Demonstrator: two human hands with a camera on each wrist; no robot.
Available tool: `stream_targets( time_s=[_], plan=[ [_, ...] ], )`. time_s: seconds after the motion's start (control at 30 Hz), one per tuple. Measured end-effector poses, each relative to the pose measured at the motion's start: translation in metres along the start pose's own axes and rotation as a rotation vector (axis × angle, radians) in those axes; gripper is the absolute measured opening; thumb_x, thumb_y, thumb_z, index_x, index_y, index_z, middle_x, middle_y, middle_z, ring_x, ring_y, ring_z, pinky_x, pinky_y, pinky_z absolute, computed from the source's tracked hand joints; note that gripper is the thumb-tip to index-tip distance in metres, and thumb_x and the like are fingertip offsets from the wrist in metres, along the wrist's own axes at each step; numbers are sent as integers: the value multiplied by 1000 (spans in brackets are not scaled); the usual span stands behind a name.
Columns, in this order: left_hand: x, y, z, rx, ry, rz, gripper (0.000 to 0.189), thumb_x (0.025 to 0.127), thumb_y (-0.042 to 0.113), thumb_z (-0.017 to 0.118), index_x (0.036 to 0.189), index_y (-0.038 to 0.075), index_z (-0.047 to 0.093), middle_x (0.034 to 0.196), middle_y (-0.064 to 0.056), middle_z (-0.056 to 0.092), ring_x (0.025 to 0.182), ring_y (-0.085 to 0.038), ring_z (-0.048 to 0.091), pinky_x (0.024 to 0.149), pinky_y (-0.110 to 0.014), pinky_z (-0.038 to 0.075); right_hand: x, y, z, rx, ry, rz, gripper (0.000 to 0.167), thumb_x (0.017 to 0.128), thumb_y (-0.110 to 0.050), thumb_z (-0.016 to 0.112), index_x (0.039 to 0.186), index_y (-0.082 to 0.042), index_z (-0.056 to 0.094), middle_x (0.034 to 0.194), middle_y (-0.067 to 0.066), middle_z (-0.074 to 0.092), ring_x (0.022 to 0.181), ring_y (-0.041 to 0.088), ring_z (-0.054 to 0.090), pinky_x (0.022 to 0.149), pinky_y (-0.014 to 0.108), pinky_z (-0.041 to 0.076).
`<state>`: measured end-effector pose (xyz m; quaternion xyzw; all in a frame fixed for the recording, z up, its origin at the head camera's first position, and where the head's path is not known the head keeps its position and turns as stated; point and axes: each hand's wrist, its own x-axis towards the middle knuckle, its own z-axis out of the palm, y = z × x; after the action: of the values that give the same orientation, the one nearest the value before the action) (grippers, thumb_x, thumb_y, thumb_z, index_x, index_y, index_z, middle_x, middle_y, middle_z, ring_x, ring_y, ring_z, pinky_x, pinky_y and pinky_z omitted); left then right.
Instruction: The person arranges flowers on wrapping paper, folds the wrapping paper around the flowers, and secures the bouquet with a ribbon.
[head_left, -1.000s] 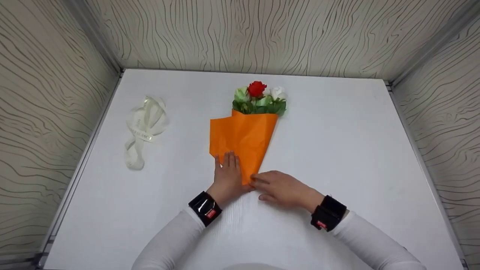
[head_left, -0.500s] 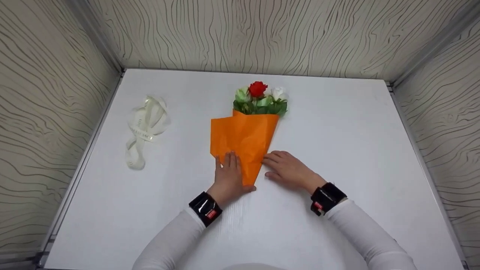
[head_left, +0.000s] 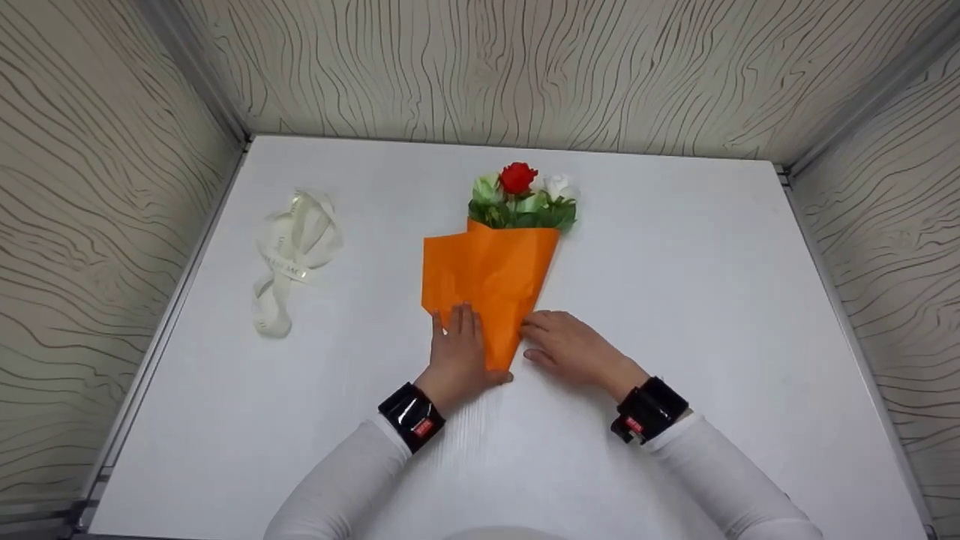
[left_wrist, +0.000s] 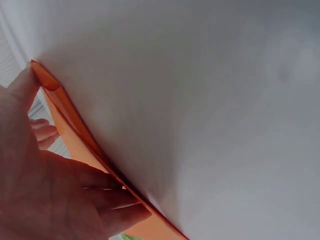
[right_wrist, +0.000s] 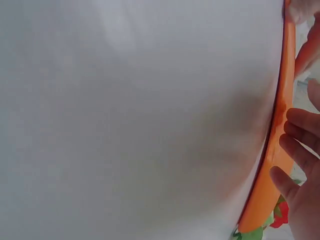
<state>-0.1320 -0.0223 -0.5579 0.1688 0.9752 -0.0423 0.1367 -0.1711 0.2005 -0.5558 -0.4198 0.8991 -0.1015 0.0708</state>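
Note:
A bouquet of roses lies on the table, with a red rose (head_left: 517, 178), a white rose (head_left: 559, 187) and pale green blooms (head_left: 487, 189) above green leaves. Orange wrapping paper (head_left: 495, 262) is folded round the stems, which are hidden, and narrows toward the near end. My left hand (head_left: 459, 364) rests on the lower left of the paper, fingers straight and thumb across its bottom tip. Along the paper's right edge, the fingertips of my right hand (head_left: 570, 346) touch the fold. In the right wrist view those fingers (right_wrist: 300, 150) are spread, straight, against the orange paper (right_wrist: 280, 130).
A cream ribbon (head_left: 292, 247) with printed lettering lies in loose loops on the left of the white table (head_left: 675, 262). Patterned panels (head_left: 510, 75) stand behind and at both sides of the table.
My right hand has moved from the paper's bottom tip up along its right edge, then slightly back down. The left hand stays in place on the paper.

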Motion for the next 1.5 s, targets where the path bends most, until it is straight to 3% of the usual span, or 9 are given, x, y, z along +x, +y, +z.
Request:
stream_targets(
  time_s=[0.17,0.6,0.97,1.17,1.37,1.5],
  plan=[
    [0,-1,0,-12,1,8,118,79,86,42,152,-5,25,157,-26,21,145,-39,18,112,-63,9,3,5,3,-27,-21,31,49,102,-36,53,139,-4,53,141,9,50,130,24,45,111,42,31],
    [-1,0,0,-4,-9,8,116,79,85,41,153,-3,24,158,-25,20,145,-40,17,112,-64,9,26,43,3,-46,83,68,41,103,-29,52,134,-3,55,136,12,55,129,27,46,109,47,30],
    [0,1,1,44,4,12,117,79,87,38,153,-3,26,157,-24,22,145,-38,19,111,-64,14,31,76,-7,-39,32,216,48,105,-31,47,144,-2,46,148,14,43,139,29,33,113,51,20],
    [-1,1,1,35,5,14,116,79,86,39,153,-3,25,157,-25,21,145,-38,18,111,-64,13,29,90,-11,-40,5,295,55,105,-36,43,152,-7,36,156,11,33,146,31,19,115,56,9],
    [-1,1,1,33,6,8,116,79,86,40,153,-3,25,158,-25,20,145,-39,18,111,-64,13,28,89,-11,-33,-55,343,64,105,-45,38,156,-9,24,161,9,21,148,31,11,115,56,4],
    [-1,1,1,31,5,4,117,79,86,39,153,-3,24,158,-24,20,145,-39,18,111,-64,13,23,75,-11,-76,-71,267,68,104,-49,39,155,-7,25,160,11,23,148,31,14,116,53,6]
  ],
)
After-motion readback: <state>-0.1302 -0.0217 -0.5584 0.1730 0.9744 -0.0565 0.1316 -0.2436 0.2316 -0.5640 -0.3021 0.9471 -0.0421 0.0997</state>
